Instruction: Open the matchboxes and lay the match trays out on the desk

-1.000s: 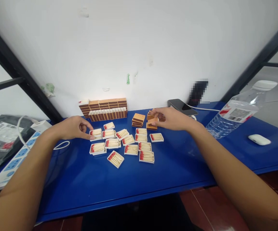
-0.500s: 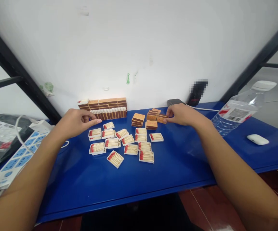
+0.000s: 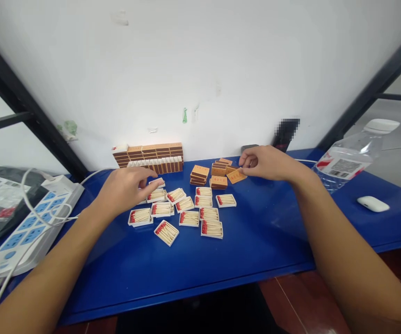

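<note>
Several open white trays of red-tipped matches [image 3: 189, 211] lie spread on the blue table [image 3: 193, 264]. My left hand [image 3: 127, 188] hovers over the trays at the left of the group, fingers loosely apart, index finger pointing at one tray; it holds nothing. My right hand [image 3: 268, 163] pinches one orange matchbox sleeve [image 3: 236, 176] by its edge, lifted and tilted beside small piles of orange sleeves [image 3: 217, 174]. A wall of stacked matchboxes [image 3: 149, 157] stands at the back against the wall.
A white and blue power strip [image 3: 29, 227] with its cable and a dark bag lie at the left. At the right, a plastic water bottle [image 3: 349, 160] lies on its side, with a white earbud case [image 3: 373, 203] near it. A phone sits behind my right hand.
My left hand has moved right and forward, from the leftmost trays to over the group. My right hand moved right along the sleeve piles and now holds one sleeve lifted.
</note>
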Action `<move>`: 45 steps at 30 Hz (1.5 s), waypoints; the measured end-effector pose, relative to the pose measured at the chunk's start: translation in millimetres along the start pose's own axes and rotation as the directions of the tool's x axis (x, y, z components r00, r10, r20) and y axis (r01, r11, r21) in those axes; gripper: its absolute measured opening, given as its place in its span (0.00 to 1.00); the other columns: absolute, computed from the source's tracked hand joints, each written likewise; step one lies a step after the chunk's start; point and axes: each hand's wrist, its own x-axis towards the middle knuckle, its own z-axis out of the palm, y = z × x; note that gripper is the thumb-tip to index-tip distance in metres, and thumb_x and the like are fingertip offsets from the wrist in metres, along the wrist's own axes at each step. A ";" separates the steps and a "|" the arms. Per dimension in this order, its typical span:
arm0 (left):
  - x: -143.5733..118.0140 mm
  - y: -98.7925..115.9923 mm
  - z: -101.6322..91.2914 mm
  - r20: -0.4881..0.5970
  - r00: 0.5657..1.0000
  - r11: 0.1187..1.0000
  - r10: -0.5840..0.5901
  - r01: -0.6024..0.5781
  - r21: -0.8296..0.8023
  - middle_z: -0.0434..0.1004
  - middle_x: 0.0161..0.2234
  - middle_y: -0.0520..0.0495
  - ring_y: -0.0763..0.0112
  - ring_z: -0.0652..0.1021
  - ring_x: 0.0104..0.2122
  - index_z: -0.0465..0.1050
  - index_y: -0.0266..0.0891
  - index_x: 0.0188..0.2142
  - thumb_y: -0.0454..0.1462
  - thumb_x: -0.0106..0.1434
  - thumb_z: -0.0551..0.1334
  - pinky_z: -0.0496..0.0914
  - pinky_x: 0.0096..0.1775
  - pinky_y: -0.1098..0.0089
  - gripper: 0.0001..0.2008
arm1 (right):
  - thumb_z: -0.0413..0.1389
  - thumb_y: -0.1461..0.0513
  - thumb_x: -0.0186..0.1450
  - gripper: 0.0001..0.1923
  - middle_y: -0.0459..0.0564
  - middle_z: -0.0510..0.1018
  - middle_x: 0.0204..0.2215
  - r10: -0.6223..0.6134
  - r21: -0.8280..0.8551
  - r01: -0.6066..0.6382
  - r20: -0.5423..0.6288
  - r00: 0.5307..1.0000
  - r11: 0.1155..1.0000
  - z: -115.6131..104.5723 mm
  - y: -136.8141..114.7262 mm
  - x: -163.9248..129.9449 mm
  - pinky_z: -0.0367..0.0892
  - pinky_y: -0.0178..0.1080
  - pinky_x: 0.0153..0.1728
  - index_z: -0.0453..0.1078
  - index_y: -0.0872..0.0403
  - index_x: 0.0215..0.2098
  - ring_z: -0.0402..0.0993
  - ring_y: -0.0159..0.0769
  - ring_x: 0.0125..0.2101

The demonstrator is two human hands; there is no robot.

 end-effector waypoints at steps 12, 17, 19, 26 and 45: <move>-2.5 33.5 9.7 -0.276 0.938 0.976 0.210 -0.216 0.012 0.84 0.44 0.40 0.57 0.82 0.43 0.72 0.38 0.61 0.43 0.70 0.66 0.77 0.46 0.58 0.23 | 0.70 0.51 0.58 0.19 0.50 0.81 0.32 -0.038 0.629 0.134 -0.164 0.986 0.766 5.7 -41.5 -11.2 0.67 0.37 0.18 0.73 0.50 0.40 0.74 0.36 0.26; -4.3 54.4 9.0 -0.343 0.910 0.960 0.232 -0.271 -0.070 0.83 0.50 0.40 0.57 0.83 0.47 0.67 0.42 0.65 0.43 0.66 0.70 0.78 0.50 0.58 0.30 | 0.70 0.47 0.58 0.23 0.49 0.81 0.34 -0.170 0.814 0.178 -0.099 0.980 0.553 45.8 -80.6 -16.8 0.67 0.35 0.16 0.68 0.50 0.37 0.74 0.32 0.27; -5.2 59.7 9.3 -0.357 0.896 0.945 0.266 -0.315 -0.087 0.83 0.50 0.41 0.59 0.83 0.46 0.69 0.43 0.63 0.41 0.66 0.71 0.79 0.49 0.59 0.29 | 0.70 0.47 0.59 0.22 0.49 0.80 0.35 -0.183 0.841 0.166 -0.081 0.980 0.514 57.7 -90.3 -19.8 0.68 0.34 0.17 0.67 0.51 0.36 0.74 0.32 0.28; -5.5 64.5 12.1 -0.423 0.865 0.933 0.270 -0.344 -0.106 0.85 0.46 0.42 0.61 0.83 0.41 0.72 0.40 0.58 0.36 0.64 0.72 0.79 0.44 0.60 0.24 | 0.71 0.48 0.59 0.22 0.48 0.79 0.35 -0.113 0.914 0.151 -0.116 0.987 0.376 68.2 -100.6 -24.8 0.72 0.34 0.17 0.67 0.51 0.35 0.74 0.31 0.28; -2.1 54.4 15.5 -0.439 0.800 0.891 0.408 -0.454 0.000 0.84 0.51 0.40 0.59 0.84 0.47 0.71 0.40 0.62 0.30 0.66 0.69 0.80 0.47 0.58 0.25 | 0.64 0.44 0.67 0.21 0.50 0.79 0.32 -0.252 0.913 0.025 0.086 0.964 0.407 71.3 -104.8 -29.8 0.78 0.37 0.22 0.72 0.53 0.40 0.81 0.38 0.30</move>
